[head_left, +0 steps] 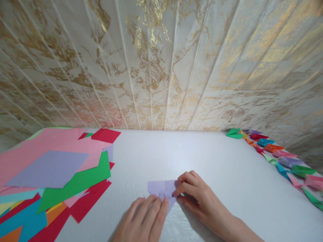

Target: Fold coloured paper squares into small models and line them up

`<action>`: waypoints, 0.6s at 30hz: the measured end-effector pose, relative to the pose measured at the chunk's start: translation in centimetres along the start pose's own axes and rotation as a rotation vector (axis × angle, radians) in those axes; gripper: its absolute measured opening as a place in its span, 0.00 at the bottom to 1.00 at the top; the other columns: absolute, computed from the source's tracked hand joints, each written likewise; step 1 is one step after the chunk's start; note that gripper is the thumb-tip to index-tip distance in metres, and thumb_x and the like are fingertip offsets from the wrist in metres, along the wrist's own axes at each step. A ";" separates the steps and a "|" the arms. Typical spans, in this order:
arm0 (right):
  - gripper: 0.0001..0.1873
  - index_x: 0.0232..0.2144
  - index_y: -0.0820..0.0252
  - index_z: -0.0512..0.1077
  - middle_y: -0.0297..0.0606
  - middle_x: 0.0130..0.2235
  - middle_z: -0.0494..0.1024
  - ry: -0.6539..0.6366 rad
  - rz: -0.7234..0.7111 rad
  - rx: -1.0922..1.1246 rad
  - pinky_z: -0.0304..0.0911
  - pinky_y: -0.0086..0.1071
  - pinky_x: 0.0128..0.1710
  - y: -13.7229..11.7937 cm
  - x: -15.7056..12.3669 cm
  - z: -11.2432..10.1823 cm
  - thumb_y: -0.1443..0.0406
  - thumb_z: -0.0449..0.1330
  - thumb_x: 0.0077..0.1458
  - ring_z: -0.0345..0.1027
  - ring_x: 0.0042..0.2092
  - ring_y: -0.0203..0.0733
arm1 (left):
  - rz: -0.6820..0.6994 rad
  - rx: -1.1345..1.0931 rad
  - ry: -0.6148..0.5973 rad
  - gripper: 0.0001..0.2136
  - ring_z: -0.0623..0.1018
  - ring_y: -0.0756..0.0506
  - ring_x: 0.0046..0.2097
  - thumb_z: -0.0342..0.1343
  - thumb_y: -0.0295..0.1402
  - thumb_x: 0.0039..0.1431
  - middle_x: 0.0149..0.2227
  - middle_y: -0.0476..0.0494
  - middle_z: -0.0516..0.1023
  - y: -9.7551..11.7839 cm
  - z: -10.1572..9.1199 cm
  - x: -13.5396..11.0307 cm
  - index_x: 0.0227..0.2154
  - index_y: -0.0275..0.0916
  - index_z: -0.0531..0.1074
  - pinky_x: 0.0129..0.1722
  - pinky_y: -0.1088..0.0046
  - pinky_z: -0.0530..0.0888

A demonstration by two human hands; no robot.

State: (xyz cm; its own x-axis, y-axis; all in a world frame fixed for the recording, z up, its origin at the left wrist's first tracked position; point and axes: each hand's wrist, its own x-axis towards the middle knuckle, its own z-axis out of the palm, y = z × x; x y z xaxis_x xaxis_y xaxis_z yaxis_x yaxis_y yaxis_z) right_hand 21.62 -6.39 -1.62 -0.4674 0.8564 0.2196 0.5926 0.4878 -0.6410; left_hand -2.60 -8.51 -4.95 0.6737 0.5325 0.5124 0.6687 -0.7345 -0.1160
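Note:
A folded sheet of light purple paper (156, 187) lies on the white table in front of me, with a straight far edge and a point towards me. My left hand (145, 216) rests over its near left part, fingers stretched out and pressing down on it. At the sheet's right corner, the thumb and fingers of my right hand (195, 191) are closed in a pinch on the paper. The fingertips of both hands hide part of the folds.
On the left, coloured paper sheets (50, 168) lie in a loose, overlapping pile on the white table (141, 154). Several folded paper pieces (290, 163) line the right edge. A pale curtain with gold patterns (156, 67) hangs along the table's far edge.

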 end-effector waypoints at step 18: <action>0.09 0.33 0.55 0.76 0.36 0.40 0.71 -0.030 0.108 0.008 0.62 0.40 0.48 0.7 0.4 -1.0 0.74 0.65 0.57 0.62 0.45 0.44 | -0.290 -0.435 -0.153 0.08 0.71 0.43 0.40 0.51 0.21 0.61 0.37 0.48 0.73 0.9 -0.4 4.4 0.31 0.41 0.70 0.41 0.63 0.63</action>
State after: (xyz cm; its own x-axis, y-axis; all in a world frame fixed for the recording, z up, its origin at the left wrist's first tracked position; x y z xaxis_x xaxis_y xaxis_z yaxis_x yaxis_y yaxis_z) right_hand 22.55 -5.56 -1.28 -0.4205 0.8983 0.1274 0.6351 0.3917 -0.6657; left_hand 0.89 -7.01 -2.46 0.5412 0.7702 0.3374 0.6639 -0.6377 0.3908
